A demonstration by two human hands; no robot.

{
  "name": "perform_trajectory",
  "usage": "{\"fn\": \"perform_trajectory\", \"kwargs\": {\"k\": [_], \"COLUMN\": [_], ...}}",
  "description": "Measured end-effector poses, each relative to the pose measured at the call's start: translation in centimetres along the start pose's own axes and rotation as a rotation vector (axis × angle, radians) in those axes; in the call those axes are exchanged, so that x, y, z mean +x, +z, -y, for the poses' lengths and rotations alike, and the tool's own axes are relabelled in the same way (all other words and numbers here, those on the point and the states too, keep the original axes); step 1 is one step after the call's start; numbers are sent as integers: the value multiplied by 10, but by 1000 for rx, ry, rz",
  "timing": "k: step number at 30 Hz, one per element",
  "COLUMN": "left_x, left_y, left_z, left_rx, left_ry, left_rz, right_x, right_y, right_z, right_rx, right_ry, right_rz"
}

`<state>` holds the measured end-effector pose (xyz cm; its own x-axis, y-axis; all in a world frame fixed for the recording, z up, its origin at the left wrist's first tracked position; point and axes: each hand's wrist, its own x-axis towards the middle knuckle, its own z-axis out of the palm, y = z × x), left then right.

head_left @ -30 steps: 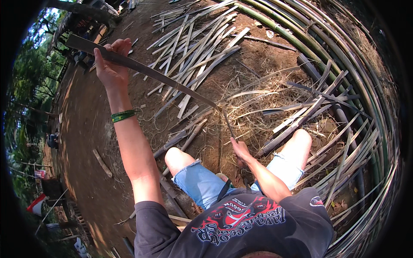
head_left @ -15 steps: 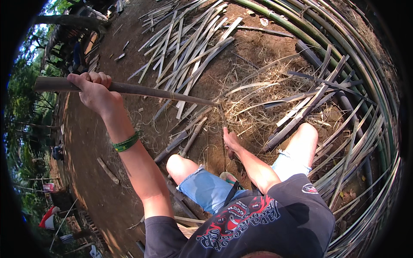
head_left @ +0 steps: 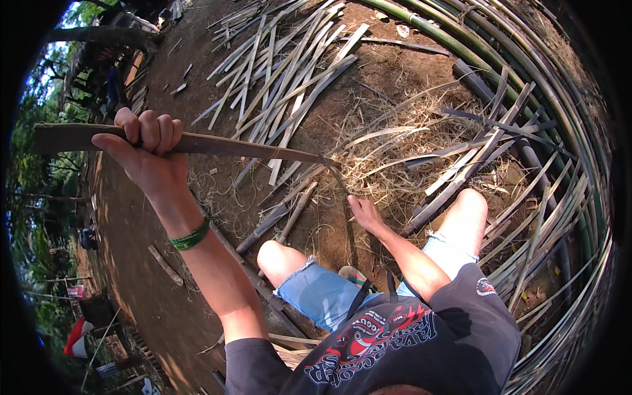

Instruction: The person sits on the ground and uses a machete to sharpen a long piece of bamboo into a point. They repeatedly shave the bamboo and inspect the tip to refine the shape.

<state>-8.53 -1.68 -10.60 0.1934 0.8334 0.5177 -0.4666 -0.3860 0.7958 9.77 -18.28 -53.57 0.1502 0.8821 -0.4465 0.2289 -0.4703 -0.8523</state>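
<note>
Raised at the left, my left hand [head_left: 148, 141] is closed around a long dark bamboo strip [head_left: 227, 146]. Its wide end sticks out past the thumb, and the far end slopes to the right. My right hand [head_left: 366, 214], low in front of my knees, grips a knife whose thin dark blade [head_left: 337, 176] angles up and left. The blade meets the strip's far end; whether it has cut in I cannot tell. My fingers hide the knife's handle.
Split bamboo strips [head_left: 283, 79] lie piled ahead. Curly shavings [head_left: 388, 148] cover the ground beyond my right hand. Long green bamboo poles [head_left: 454, 46] curve along the right, with more strips [head_left: 553, 230] beside my right knee. Short bamboo pieces [head_left: 296, 214] rest near my left knee.
The wide end of the bamboo strip has shifted left and nearer to view with my left hand. My right hand has moved slightly right, and the knife's blade now tilts more to the left.
</note>
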Motion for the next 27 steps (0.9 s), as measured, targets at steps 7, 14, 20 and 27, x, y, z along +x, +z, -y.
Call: {"fn": "perform_trajectory", "kwargs": {"k": [7,14,20,27], "left_x": [9,16,17,12], "left_y": [14,46,70,59], "left_z": [9,19,22,17], "left_rx": [-26,284,464,504], "left_ry": [1,184,233,232], "left_rz": [48,-473,-651,-806], "right_x": [15,7,8,-12], "right_y": [3,43,80,76], "right_z": [-20,-26,-47,-46], "right_rx": [-92,382,313,192], "right_ry": [268,443,55,-78], "right_rz": [-9,45,-158,-179]}}
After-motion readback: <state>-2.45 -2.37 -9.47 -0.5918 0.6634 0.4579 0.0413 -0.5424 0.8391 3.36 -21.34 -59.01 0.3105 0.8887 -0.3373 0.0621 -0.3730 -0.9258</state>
